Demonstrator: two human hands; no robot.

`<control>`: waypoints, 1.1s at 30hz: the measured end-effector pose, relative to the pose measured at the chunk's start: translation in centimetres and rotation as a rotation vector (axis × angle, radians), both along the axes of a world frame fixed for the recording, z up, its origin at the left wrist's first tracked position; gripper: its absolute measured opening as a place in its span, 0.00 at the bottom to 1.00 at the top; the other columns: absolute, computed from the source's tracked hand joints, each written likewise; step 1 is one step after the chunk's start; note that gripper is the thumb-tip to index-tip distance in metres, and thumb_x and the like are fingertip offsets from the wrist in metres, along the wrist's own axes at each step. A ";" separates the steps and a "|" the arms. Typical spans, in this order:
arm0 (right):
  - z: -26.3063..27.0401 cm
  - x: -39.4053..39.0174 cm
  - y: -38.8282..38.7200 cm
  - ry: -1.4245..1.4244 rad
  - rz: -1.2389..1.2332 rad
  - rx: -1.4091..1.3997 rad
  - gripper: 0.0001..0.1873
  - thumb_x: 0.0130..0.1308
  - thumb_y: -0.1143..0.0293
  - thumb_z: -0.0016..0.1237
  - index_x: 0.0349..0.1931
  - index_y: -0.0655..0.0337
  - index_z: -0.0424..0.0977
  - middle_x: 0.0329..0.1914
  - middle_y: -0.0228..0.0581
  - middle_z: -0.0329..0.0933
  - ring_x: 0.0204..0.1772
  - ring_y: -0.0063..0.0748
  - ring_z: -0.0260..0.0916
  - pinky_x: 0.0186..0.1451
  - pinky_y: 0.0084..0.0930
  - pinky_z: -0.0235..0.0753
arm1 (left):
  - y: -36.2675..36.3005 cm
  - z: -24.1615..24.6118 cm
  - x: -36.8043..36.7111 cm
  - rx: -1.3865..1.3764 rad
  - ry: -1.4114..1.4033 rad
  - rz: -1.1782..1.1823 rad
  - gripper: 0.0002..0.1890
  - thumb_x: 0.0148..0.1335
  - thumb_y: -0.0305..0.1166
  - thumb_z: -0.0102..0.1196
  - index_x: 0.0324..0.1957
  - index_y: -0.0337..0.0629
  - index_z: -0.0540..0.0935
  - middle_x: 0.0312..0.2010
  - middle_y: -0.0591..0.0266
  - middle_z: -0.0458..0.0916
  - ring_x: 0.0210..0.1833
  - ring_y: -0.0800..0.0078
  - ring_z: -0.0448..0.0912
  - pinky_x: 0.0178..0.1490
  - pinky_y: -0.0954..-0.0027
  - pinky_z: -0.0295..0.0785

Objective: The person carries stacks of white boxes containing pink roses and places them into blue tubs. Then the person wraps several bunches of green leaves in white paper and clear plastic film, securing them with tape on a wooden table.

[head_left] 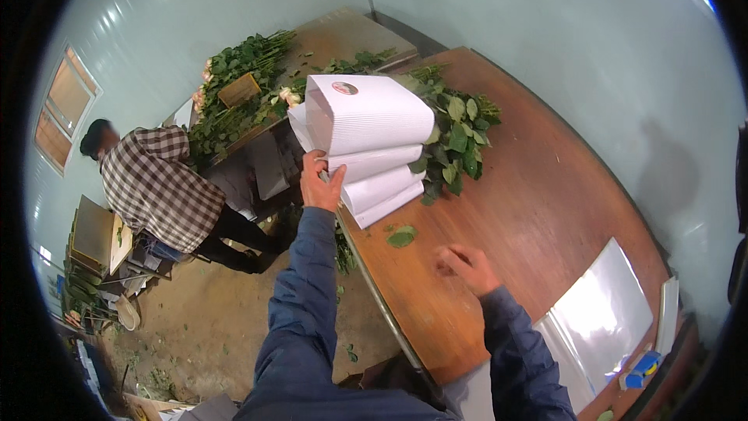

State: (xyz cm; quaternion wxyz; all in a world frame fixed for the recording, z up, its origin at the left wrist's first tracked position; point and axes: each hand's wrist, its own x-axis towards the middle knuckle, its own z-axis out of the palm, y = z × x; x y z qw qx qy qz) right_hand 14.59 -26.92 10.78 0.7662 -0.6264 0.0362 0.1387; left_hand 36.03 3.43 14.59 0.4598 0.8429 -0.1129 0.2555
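Observation:
White corrugated paper wraps (374,123) are piled at the left edge of the brown table (526,204), with leafy green rose stems (459,134) sticking out of their right side. The top wrap bears a round sticker. My left hand (321,182) touches the open left end of the wraps, thumb and fingers apart; whether it grips the paper is unclear. Over the table, right of a loose green leaf (401,237), my right hand (470,269) has its fingers curled and partly blurred, with nothing visible in them.
Clear plastic sleeves (602,304) lie at the table's right, near a blue tape dispenser (641,369). A person in a checked shirt (163,187) stands at the left by another table, where pale pink roses (200,96) and leafy stems are heaped. Leaves litter the floor (198,333).

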 end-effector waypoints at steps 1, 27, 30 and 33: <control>0.2 2.1 1.3 0.021 -0.005 0.071 0.21 0.76 0.60 0.47 0.54 0.72 0.75 0.47 0.45 0.81 0.47 0.33 0.80 0.50 0.29 0.81 | 0.0 0.4 -0.1 -0.049 -0.018 -0.032 0.27 0.53 0.30 0.69 0.54 0.38 0.72 0.30 0.52 0.83 0.35 0.61 0.82 0.43 0.63 0.73; -5.2 -21.0 -2.8 -0.289 -1.050 0.676 0.36 0.74 0.40 0.37 0.69 0.60 0.61 0.65 0.44 0.70 0.64 0.43 0.70 0.64 0.41 0.75 | -13.4 6.8 -36.6 -0.171 -0.326 -0.907 0.17 0.44 0.14 0.59 0.39 0.36 0.87 0.34 0.55 0.80 0.34 0.57 0.78 0.43 0.60 0.74; -1.9 -29.5 -6.3 -0.417 -1.155 0.172 0.35 0.75 0.41 0.35 0.69 0.61 0.61 0.64 0.44 0.71 0.64 0.43 0.71 0.64 0.40 0.76 | -15.0 7.0 -41.7 -0.259 -0.075 -1.111 0.13 0.50 0.18 0.62 0.40 0.33 0.86 0.38 0.49 0.84 0.40 0.54 0.83 0.43 0.61 0.77; 3.7 -40.5 -6.4 -0.590 -1.052 0.808 0.38 0.74 0.38 0.33 0.71 0.60 0.58 0.69 0.44 0.67 0.68 0.46 0.65 0.68 0.43 0.68 | -16.1 6.8 -44.8 -0.241 -0.016 -1.278 0.10 0.49 0.16 0.62 0.36 0.32 0.84 0.38 0.47 0.83 0.35 0.52 0.83 0.39 0.62 0.77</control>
